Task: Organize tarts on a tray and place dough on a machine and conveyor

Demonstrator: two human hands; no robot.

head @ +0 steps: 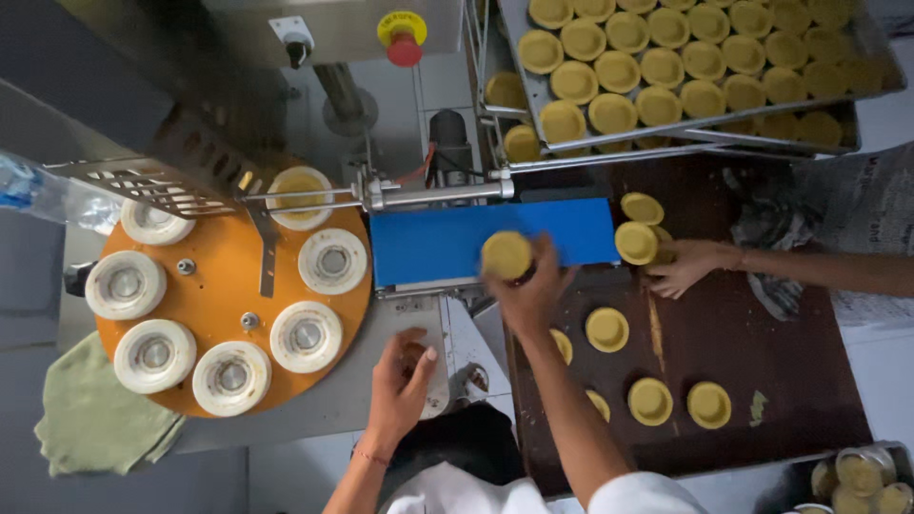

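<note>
Left hand (400, 376): nearest the wearer, resting over the grey steel machine deck (333, 405), fingers loosely curled. Something small and dark shows under the fingertips; whether it is gripped cannot be told.

Right hand (528, 286): extended forward, fingers clasped round a round yellow pastry shell in its mould (506, 254), lifted just above the near edge of the blue conveyor belt (447, 243). The grip sits at the rim, which appears to spare the soft dough face.

Dark brown work board (762, 381): to the right of the right arm. It bears several loose yellow pastry shells (650, 401), laid apart from one another, probably so they do not stick or dent.

Green folded cloth (95, 414): at the deck's left corner, beside the turntable.

Orange round turntable (228, 276): left of the belt, carrying white ring-shaped mould seats (307, 336) spaced around its edge. One seat under the metal arm holds a yellow filling.

Co-worker's hand (690, 266): reaching in from the right onto the board, fingers spread beside a small stack of shells (636, 242) at the belt's end.

Red round stop button (404, 38): on the machine housing at the far side, within easy reach.

Steel baking tray (862, 52): farthest, on a rack at upper right, packed in close rows with finished yellow shells (657, 105). More trays sit below it.
</note>
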